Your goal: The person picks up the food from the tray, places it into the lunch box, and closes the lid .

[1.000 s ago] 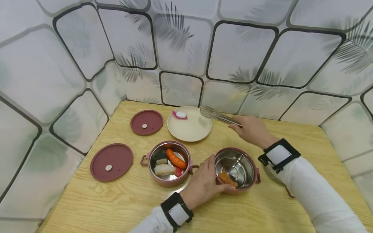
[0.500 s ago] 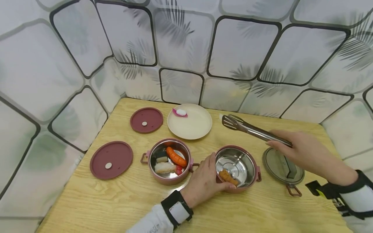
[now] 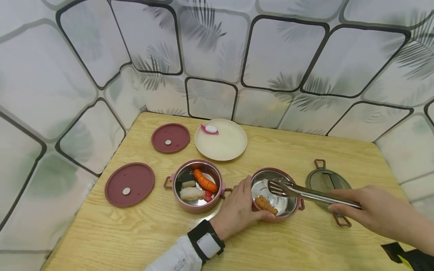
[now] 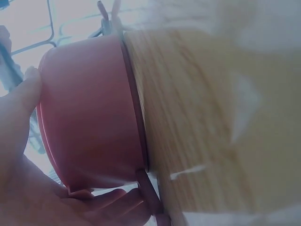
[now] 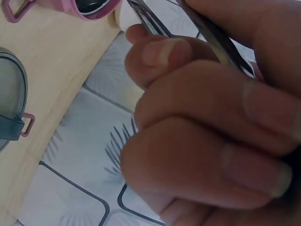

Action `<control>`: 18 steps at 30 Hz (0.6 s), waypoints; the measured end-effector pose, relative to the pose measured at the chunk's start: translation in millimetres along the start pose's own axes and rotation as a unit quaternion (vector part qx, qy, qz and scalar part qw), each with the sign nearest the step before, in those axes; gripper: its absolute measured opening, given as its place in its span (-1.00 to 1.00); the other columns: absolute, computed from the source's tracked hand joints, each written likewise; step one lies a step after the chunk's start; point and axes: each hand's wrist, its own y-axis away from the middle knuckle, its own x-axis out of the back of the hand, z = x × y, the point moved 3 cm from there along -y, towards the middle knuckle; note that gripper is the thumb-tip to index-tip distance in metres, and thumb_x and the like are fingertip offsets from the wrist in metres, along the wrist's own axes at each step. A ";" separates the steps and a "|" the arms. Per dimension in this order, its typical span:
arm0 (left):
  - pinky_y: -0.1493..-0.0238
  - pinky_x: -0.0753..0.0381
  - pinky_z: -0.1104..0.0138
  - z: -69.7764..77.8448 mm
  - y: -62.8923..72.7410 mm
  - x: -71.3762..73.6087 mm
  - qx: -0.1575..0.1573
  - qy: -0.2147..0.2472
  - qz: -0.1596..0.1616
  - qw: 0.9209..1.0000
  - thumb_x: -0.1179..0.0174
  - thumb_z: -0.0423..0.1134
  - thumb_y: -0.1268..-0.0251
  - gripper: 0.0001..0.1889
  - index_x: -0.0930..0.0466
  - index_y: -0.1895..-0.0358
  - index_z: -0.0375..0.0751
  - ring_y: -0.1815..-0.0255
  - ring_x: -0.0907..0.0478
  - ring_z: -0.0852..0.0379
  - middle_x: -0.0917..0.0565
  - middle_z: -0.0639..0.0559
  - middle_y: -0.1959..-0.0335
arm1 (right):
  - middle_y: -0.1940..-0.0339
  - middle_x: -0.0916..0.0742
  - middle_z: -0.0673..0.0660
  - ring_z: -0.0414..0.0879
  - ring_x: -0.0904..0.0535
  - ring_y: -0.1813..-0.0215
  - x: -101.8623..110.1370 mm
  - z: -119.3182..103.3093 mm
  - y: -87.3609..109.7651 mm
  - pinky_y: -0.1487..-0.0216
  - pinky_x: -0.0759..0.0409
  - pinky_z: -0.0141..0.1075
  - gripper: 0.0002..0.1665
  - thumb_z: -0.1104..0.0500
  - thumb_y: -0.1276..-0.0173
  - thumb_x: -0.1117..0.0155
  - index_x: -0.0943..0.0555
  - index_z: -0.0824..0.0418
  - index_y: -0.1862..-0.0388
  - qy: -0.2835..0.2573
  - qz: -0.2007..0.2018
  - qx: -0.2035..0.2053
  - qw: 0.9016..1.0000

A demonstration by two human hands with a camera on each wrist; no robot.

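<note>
In the head view my left hand [image 3: 239, 210] holds the right-hand pink pot [image 4: 89, 113], thumb on its rim and fingers round the handle side. A piece of fried chicken [image 3: 265, 205] lies in that pot. My right hand [image 3: 376, 214] grips metal tongs [image 3: 315, 194], with their slotted head over the pot's opening. Something small and pale shows at the tongs' tip; its kind is unclear. The left pot [image 3: 194, 210], next to my left hand, contains an orange sausage [image 3: 205, 180], a white piece with a red end [image 3: 191, 194] and darker pieces.
At the back stands a cream plate [image 3: 222, 146] with a pink-and-white piece [image 3: 210, 129]. Two maroon discs [image 3: 171, 138] with pale round spots lie at the left. A greenish lid [image 3: 327, 182] with handles lies beneath the right forearm's side. Patterned walls border the table's back and left.
My right hand has carried the tongs from above the cream plate, rightward and then down and toward me, over the right-hand pot. The left hand has stayed on that pot.
</note>
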 end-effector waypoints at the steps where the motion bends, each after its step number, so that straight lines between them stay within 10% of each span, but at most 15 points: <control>1: -0.29 -0.55 0.14 0.2 0.0 0.1 -0.001 0.000 0.000 1.000 -0.24 0.53 0.08 0.25 0.03 -0.55 -0.23 -0.33 -0.46 -0.03 -0.37 -0.15 -0.42 | 0.63 -0.58 -0.40 -0.43 -0.25 0.65 -2.9 0.7 0.5 0.49 -0.28 -0.43 -0.47 -0.11 -0.42 -0.22 -0.65 0.21 -0.17 -0.001 -0.013 0.000 1.000; 18: -0.28 -0.56 0.14 -0.5 1.3 -0.2 0.000 0.005 0.001 1.000 -0.23 0.53 0.07 0.25 0.03 -0.55 -0.22 -0.34 -0.46 -0.01 -0.37 -0.14 -0.42 | 0.43 -0.74 -0.28 -0.43 -0.58 0.48 -17.3 -6.3 -3.8 0.42 -0.62 -0.29 -0.40 -0.26 -0.35 -0.22 -0.68 0.14 -0.13 0.025 -0.051 -0.008 0.998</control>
